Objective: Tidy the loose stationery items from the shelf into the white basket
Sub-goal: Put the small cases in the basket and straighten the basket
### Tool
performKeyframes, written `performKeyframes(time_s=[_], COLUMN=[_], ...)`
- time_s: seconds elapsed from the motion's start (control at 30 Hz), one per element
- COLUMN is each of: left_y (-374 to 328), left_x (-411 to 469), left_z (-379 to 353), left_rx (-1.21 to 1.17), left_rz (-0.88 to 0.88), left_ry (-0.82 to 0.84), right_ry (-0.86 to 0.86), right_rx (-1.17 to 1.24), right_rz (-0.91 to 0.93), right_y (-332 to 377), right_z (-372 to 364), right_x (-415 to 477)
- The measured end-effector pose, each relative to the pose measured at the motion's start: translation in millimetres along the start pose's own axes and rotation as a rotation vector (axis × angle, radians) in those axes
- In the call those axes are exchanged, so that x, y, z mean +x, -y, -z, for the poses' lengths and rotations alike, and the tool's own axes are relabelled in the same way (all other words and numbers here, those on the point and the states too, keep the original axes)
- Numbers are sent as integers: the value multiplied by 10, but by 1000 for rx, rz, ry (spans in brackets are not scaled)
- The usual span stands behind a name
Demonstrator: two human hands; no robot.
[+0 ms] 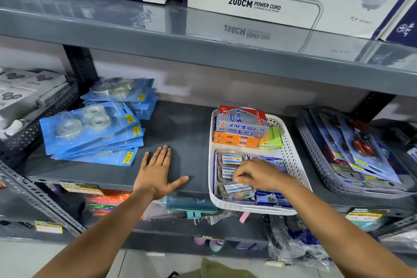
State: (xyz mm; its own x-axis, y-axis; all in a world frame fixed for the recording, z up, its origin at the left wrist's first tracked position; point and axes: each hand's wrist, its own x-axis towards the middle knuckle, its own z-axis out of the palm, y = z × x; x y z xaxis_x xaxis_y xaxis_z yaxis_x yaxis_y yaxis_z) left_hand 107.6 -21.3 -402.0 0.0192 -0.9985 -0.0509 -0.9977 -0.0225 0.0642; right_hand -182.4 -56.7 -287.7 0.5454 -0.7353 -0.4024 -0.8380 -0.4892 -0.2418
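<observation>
Two hands at the shelf — one flat, one in the basket.

The left hand (pixel 159 170) lies flat on the dark shelf (pixel 180 124), fingers spread wide, holding nothing. The right hand (pixel 259 175) is inside the white basket (pixel 293 153), fingers curled down onto a small clear box (pixel 237 189) with a white and blue label — I cannot tell if it grips the box or only touches it. More clear boxes and blue packets (pixel 270 198) lie around that hand in the basket. At the back of the basket sits a red and grey box (pixel 241 122) on top of orange boxes (pixel 235 140), with green sticky notes (pixel 274 137) just beside them. To the left, on the shelf, blue tape packs (pixel 94 131) lie in a loose pile. A grey basket (pixel 316 153) sits to the right.
</observation>
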Motion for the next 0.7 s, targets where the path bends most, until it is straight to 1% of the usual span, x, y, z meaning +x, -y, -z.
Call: performKeyframes(time_s=[0.1,0.2,0.23,0.3,0.37,0.43,0.57,0.7], left_y=[-1,-2,-3,-3,3,7,10,12], left_x=[-4,-1,2,7,6,3,2,2], left_z=[0,-2,-3,-3,-3,-4,-24,-28], left_rx=[-1,-9,-14,-18,-14,-8,-18,-24], left_rz=[2,1,0,-2,-2,-4,-8,-11], left_ry=[-2,-3,-6,-12,-13,-11,-33,-34], right_ry=[-69,-132,-159,-197,-167,-126,-187,-210], right_rx=[-133,-203,-201,-122,-25,-46,-80,-156], right_rz=[-16,-19,-21,-23,-9,13,32,41], right_y=[57,51,41,19,16,18,43,104], right_z=[-112,-201,-217,-237,-236,-252,-290,-288], right_x=[24,11,-4,-40,-82,-99,-102,-124])
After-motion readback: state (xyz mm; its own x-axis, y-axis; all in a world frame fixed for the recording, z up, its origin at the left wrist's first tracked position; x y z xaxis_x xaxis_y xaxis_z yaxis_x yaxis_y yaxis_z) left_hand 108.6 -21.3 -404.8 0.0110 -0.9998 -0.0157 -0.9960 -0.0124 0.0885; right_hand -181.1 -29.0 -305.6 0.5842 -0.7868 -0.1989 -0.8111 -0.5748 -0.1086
